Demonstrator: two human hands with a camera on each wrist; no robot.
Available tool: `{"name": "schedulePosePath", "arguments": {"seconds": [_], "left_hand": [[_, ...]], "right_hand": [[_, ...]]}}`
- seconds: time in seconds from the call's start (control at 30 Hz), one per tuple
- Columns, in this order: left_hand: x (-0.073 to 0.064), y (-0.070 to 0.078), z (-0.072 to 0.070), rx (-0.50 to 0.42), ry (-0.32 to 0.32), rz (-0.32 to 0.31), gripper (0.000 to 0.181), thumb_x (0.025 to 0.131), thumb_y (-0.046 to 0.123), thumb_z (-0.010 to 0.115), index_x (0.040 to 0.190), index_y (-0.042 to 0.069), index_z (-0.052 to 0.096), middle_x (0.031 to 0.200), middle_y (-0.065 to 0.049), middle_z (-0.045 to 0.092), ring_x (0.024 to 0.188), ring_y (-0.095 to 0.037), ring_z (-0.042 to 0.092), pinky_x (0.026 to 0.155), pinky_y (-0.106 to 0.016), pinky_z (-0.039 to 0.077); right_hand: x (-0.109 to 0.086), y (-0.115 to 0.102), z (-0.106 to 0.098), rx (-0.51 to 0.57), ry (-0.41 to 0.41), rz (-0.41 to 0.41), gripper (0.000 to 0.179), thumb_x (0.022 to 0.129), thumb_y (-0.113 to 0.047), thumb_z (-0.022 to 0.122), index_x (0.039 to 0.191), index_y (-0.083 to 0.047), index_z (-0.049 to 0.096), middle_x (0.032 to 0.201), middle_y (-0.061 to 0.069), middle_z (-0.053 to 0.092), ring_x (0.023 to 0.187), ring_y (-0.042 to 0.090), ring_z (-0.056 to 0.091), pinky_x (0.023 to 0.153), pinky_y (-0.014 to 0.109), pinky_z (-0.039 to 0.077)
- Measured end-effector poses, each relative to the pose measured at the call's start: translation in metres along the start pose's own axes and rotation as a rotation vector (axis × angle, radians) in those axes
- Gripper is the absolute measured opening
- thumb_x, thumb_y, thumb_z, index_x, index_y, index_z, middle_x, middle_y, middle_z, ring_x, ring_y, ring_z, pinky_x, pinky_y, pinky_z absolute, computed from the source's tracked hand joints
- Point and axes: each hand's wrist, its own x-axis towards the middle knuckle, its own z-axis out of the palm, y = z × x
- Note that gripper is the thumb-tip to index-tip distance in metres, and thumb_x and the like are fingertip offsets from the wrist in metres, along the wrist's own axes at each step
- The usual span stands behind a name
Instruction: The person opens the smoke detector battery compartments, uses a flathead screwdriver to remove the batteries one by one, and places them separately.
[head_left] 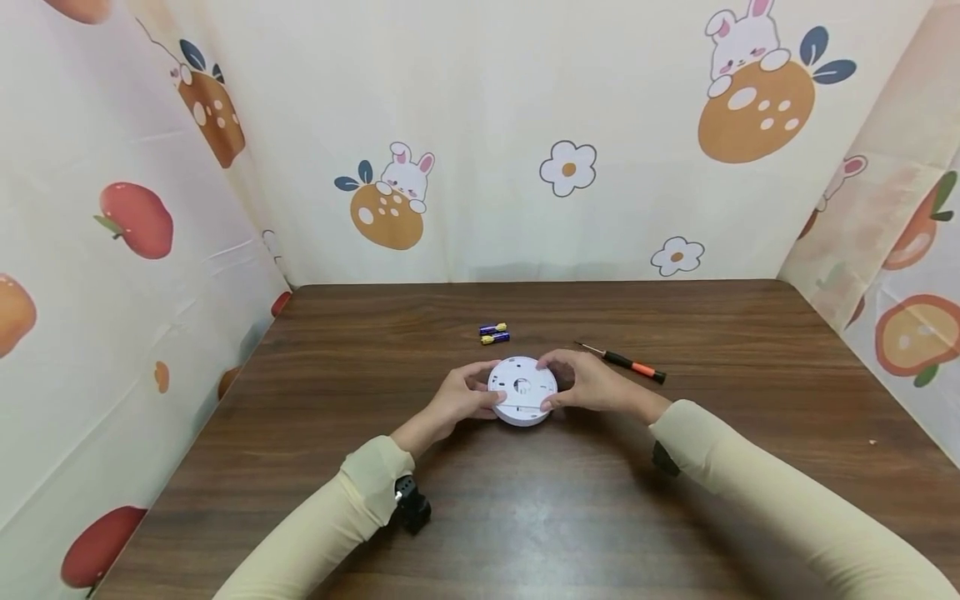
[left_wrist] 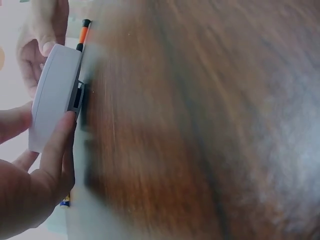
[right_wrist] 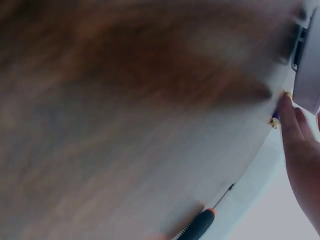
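Note:
A round white smoke alarm (head_left: 528, 402) is held a little above the table, its slotted back plate with a central hole facing up. My left hand (head_left: 459, 395) grips its left rim, thumb on top and fingers at the side and below. On the right rim, my right hand (head_left: 588, 382) pinches it between thumb and fingers. In the left wrist view the smoke alarm (left_wrist: 54, 97) shows its plain side wall, and a small dark opening with a flap stands out on its underside. Only an edge of the smoke alarm (right_wrist: 307, 75) appears in the right wrist view.
Two blue-and-yellow batteries (head_left: 493, 334) lie side by side just beyond the smoke alarm. A black-and-orange screwdriver (head_left: 628, 362) rests beyond my right hand, tip pointing left. The brown wooden table (head_left: 360, 333) is bordered by patterned cloth (head_left: 495, 217) at the back and sides.

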Motion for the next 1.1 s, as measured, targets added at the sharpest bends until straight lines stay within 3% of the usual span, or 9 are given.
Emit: {"name": "schedulePosePath", "arguments": {"seconds": [0.13,0.23,0.3,0.4,0.83,0.97,1.1], "left_hand": [[0.0,-0.001,0.0,-0.04,-0.009,-0.04,0.056,0.084,-0.002,0.069,0.136,0.01,0.052,0.097,-0.018,0.057,0.071,-0.018,0.063,0.068,-0.035,0.06],[0.0,-0.001,0.001,-0.059,-0.012,-0.048,0.056,0.085,-0.002,0.068,0.137,0.01,0.051,0.098,-0.018,0.056,0.072,-0.019,0.063,0.069,-0.035,0.06],[0.0,0.0,0.002,-0.067,-0.011,-0.036,0.056,0.086,-0.003,0.068,0.138,0.011,0.051,0.099,-0.018,0.056,0.073,-0.019,0.063,0.07,-0.036,0.06],[0.002,0.002,0.003,-0.072,-0.012,0.004,0.056,0.086,-0.004,0.066,0.138,0.009,0.05,0.098,-0.018,0.057,0.073,-0.019,0.063,0.072,-0.037,0.06],[0.003,0.002,0.003,-0.146,-0.011,0.083,0.042,0.094,-0.001,0.057,0.135,-0.003,0.048,0.105,-0.022,0.062,0.078,-0.019,0.064,0.075,-0.036,0.059],[0.004,0.006,0.0,-0.176,-0.023,0.033,0.04,0.098,0.01,0.054,0.13,-0.012,0.046,0.104,-0.022,0.063,0.08,-0.021,0.065,0.077,-0.034,0.059],[0.004,0.013,-0.005,-0.174,-0.096,-0.057,0.054,0.1,0.032,0.051,0.125,-0.016,0.048,0.099,-0.022,0.064,0.077,-0.027,0.068,0.075,-0.036,0.059]], "right_hand": [[0.0,0.003,-0.001,0.193,-0.051,0.094,0.051,0.087,-0.017,0.072,0.129,-0.003,0.046,0.123,0.017,0.056,0.108,0.027,0.056,0.091,0.043,0.052],[0.001,0.002,-0.003,0.408,-0.08,0.255,0.059,0.091,-0.015,0.067,0.139,-0.002,0.035,0.126,0.022,0.05,0.102,0.027,0.059,0.086,0.041,0.055],[0.001,0.0,-0.005,0.528,-0.091,0.36,0.065,0.091,-0.014,0.066,0.143,0.0,0.03,0.124,0.025,0.049,0.094,0.026,0.061,0.081,0.041,0.057],[0.003,-0.004,-0.007,0.608,-0.073,0.43,0.065,0.091,-0.01,0.065,0.143,0.006,0.03,0.122,0.025,0.049,0.09,0.025,0.063,0.081,0.04,0.057],[-0.004,-0.009,-0.008,0.563,0.115,0.369,0.059,0.086,-0.003,0.07,0.137,0.006,0.044,0.121,0.025,0.058,0.086,0.022,0.064,0.077,0.042,0.058],[-0.006,-0.008,-0.007,0.529,0.176,0.298,0.056,0.083,-0.001,0.072,0.134,0.004,0.049,0.116,0.022,0.06,0.089,0.021,0.061,0.077,0.039,0.058],[-0.009,-0.007,-0.006,0.435,0.223,0.209,0.053,0.08,-0.001,0.075,0.129,0.0,0.055,0.112,0.016,0.063,0.094,0.022,0.06,0.077,0.028,0.057]]}}
